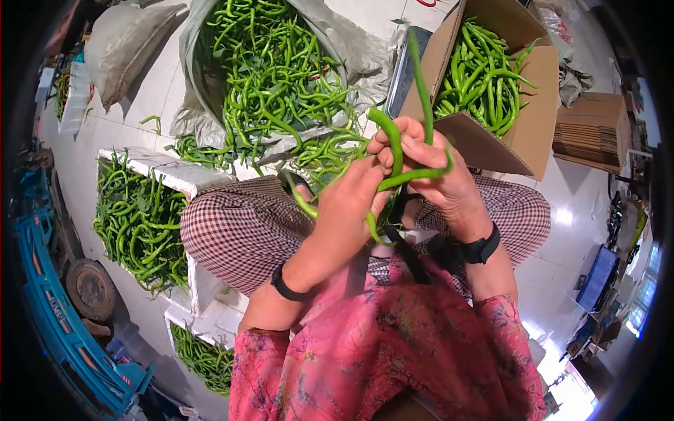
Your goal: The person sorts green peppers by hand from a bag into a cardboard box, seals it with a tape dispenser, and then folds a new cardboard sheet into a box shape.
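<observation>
Holding long green peppers above the lap, both hands are closed on them: left hand, right hand. One pepper points upward toward the box.

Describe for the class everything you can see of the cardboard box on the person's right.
The cardboard box is plain brown, open at the top with its flaps spread outward. It sits tilted on the pale floor, beyond the person's right knee, and is filled with long green chili peppers. Neither hand touches it. Flattened cardboard lies just beside it.
</observation>
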{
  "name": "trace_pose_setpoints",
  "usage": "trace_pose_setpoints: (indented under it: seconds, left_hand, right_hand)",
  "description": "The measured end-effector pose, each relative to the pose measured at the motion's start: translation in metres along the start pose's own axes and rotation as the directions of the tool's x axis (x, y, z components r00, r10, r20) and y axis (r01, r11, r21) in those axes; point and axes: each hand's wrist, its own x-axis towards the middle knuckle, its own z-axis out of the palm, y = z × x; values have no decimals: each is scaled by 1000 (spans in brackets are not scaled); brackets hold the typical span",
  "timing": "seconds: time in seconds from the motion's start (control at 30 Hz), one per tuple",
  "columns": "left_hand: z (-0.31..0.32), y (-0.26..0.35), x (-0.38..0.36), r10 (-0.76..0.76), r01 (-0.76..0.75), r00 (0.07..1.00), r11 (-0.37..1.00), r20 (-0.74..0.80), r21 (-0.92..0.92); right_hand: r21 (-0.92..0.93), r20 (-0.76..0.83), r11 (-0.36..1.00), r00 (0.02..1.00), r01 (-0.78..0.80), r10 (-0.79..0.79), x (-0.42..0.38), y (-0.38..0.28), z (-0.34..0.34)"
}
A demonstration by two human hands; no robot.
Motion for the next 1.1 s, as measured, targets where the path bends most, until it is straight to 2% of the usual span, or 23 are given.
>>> trace_pose_setpoints:
  seconds: [0.1, 0.13, 0.17, 0.2, 0.23, 0.3, 0.37, 0.4, 0.43, 0.47, 0.5, 0.57, 0.6, 0.63, 0.7, 0.73, 0.8, 0.83, 0.9, 0.97, 1.03, 1.07, 1.1]
  left_hand:
    - [-7, -12, 2, 51, -62, 995, 991, -89, -121]
    - [-26, -1, 3, -256, 293, 956, 878, 145, -378]
    - [-31, 3, 4, -399, 435, 891, 610, 217, -663]
    - [-32, -2, 4, -436, 448, 864, 440, 251, -778]
    - [-34, -6, 3, -466, 439, 836, 254, 289, -862]
    - [-31, -9, 4, -483, 474, 819, 269, 308, -839]
    - [-24, -12, 3, -391, 573, 812, 400, 433, -715]
    - [-18, -15, 2, -346, 584, 810, 393, 474, -710]
    - [-15, -15, 4, -345, 591, 805, 391, 483, -706]
    - [-12, -15, 5, -332, 632, 774, 342, 540, -695]
    - [-10, -15, 5, -319, 671, 740, 293, 592, -680]
    - [-11, -20, 7, -402, 575, 768, 86, 500, -814]
    - [-10, -27, 9, -421, 482, 795, 4, 436, -876]
    - [-9, -31, 11, -447, 378, 815, -74, 369, -923]
    - [-17, -37, 9, -446, 271, 831, -197, 332, -942]
    - [-17, -39, 9, -461, 238, 827, -232, 322, -943]
    - [-13, -43, 11, -471, 207, 824, -269, 316, -941]
    - [-11, -45, 12, -504, 188, 802, -298, 322, -936]
    - [-8, -44, 14, -537, 171, 776, -325, 331, -930]
    - [-5, -40, 17, -614, 98, 733, -331, 293, -939]
    - [-6, -37, 18, -625, 85, 733, -310, 270, -947]
    - [-9, -34, 17, -617, 99, 761, -197, 202, -975]
    - [-13, -29, 18, -597, 106, 791, -82, 134, -991]
  right_hand:
    - [-110, -92, 992, 995, -58, 48, -6, 7, -18]
    - [-247, -223, 951, 966, -189, 134, -11, 9, -23]
    - [-360, -354, 873, 914, -329, 198, -14, 13, -25]
    - [-605, -347, 754, 937, -254, 38, -20, 17, -16]
    - [-597, -345, 758, 937, -262, 52, -22, 22, -16]
    - [-664, -372, 721, 924, -197, -90, -24, 27, -18]
    - [-641, -347, 755, 930, -138, -124, -20, 21, -14]
    - [-422, -282, 891, 958, -169, 48, -16, 13, -3]
    - [-177, -172, 957, 965, -228, 198, -11, 10, 7]
    - [-279, -140, 944, 980, -174, 140, 2, 12, 13]
    - [-270, -145, 946, 979, -179, 144, 9, 14, 18]
    - [-249, -299, 968, 954, -39, -39, 21, 15, 23]
    - [-228, -265, 973, 964, -38, -24, 17, 7, 12]
    - [-315, -368, 949, 923, -7, -115, 16, -2, 2]
    - [-332, -336, 942, 925, 59, -176, 5, -12, -17]
    - [-327, -342, 943, 923, 59, -176, 0, -12, -19]
    - [-502, -365, 844, 931, -190, -8, -15, -19, -15]
    - [-599, -389, 734, 918, -319, 81, -18, -15, -5]
    - [-780, -113, 611, 991, -136, 75, -19, 18, -9]
    - [-789, -58, 609, 997, -79, 55, -19, 40, -6]
    - [-805, -78, 577, 989, -138, 127, -17, 39, -11]
    - [-542, -98, 823, 986, -169, 137, -18, 42, -14]
    - [-211, -112, 962, 982, -171, 150, -18, 44, -19]
